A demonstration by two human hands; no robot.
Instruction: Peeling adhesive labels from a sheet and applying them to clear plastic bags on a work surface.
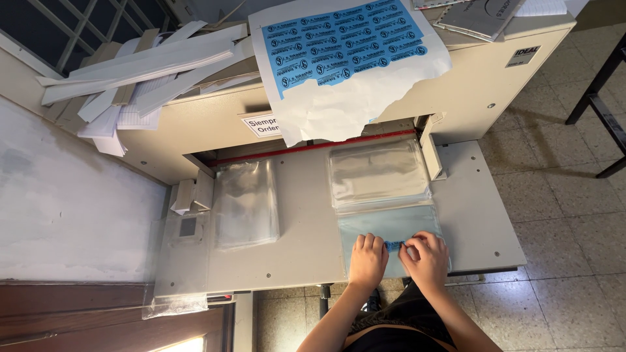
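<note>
My left hand (pixel 367 259) and my right hand (pixel 427 255) press side by side on a clear plastic bag (pixel 390 228) lying flat near the front edge of a beige cutting machine table (pixel 306 221). Between the fingertips of both hands sits a small blue sticker (pixel 393 246) on the bag. A stack of clear bags (pixel 379 173) lies just beyond it. A torn white sheet of blue stickers (pixel 342 49) hangs over the machine's top.
Another pile of clear bags (pixel 246 203) lies at the table's left. White paper strips (pixel 140 68) are heaped on the machine's upper left. A grey wall (pixel 65 202) is at left, tiled floor (pixel 561 208) at right, with a dark furniture leg (pixel 596 91).
</note>
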